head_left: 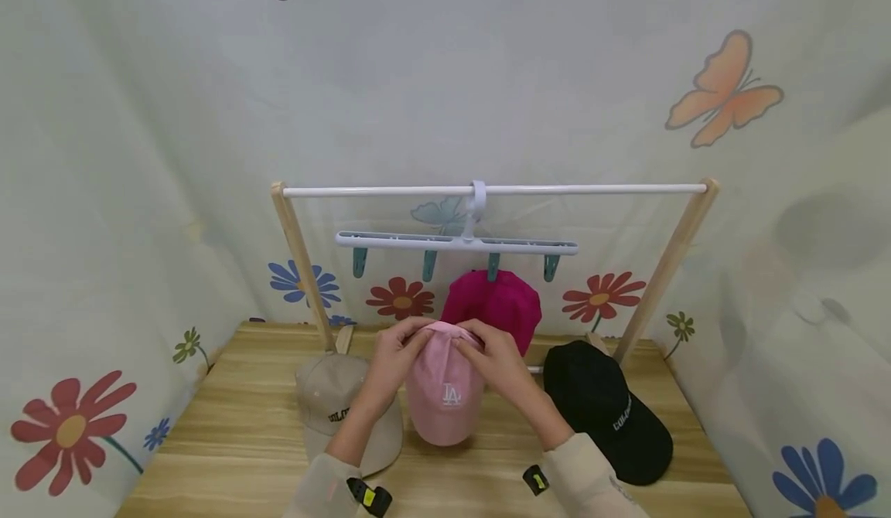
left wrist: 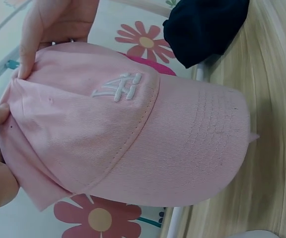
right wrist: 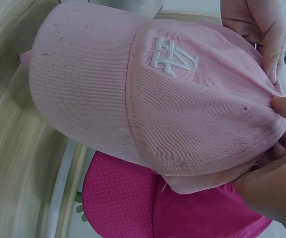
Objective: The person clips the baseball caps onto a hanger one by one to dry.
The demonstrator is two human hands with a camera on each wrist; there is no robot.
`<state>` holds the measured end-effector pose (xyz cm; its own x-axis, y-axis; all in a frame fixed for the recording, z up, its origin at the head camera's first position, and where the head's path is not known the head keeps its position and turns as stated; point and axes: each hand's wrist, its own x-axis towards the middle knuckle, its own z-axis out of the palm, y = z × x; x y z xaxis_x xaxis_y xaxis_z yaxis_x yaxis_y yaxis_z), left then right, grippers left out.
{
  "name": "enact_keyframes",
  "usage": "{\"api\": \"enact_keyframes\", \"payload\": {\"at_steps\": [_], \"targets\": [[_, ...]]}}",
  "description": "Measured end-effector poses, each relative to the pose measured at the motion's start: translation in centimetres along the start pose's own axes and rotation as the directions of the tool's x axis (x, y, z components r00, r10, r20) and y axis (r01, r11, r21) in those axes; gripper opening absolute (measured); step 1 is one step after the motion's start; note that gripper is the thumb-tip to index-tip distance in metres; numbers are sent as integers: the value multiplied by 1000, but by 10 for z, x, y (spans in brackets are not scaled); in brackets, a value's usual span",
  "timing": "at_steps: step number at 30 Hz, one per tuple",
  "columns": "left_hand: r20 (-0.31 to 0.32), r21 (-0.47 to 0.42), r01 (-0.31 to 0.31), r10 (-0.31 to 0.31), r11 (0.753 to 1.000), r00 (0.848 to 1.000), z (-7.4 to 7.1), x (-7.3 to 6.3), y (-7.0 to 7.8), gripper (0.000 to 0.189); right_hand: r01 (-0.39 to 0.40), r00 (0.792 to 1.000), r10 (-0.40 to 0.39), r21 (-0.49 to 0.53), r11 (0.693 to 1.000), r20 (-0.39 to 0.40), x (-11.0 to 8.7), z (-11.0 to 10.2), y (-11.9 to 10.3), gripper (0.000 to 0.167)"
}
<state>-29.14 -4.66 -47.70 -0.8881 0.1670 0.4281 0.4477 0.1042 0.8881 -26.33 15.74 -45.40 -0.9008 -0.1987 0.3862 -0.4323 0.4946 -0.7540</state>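
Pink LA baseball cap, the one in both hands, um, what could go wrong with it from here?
The fingers hold the pink LA baseball cap only at the gathered end opposite its brim, so it might slip if one side loosens. That gathered fabric could also spring open if the pinch relaxes. Behind it, the magenta cap appears to hang from one teal clip; a bump might knock it loose.
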Motion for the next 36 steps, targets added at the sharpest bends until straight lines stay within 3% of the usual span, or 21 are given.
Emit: {"api": "enact_keyframes", "payload": {"at_steps": [8, 18, 29, 36], "targets": [[-21, 4, -7, 7, 1000, 1000, -2, 4, 4, 17, -42, 998, 41, 16, 999, 55, 3, 0, -5, 31], [-27, 0, -40, 40, 999, 999, -5, 6, 4, 16, -14, 1000, 14, 32, 999, -7, 8, 7, -3, 28], [-21, -15, 2, -2, 1000, 1000, -7, 4, 3, 16, 3, 999, -4, -12, 1000, -51, 10, 9, -1, 22], [-43, -31, 4, -6, 1000, 999, -8, 4, 3, 16, 31, 999, -32, -13, 999, -20, 10, 10, -1, 19]]}}
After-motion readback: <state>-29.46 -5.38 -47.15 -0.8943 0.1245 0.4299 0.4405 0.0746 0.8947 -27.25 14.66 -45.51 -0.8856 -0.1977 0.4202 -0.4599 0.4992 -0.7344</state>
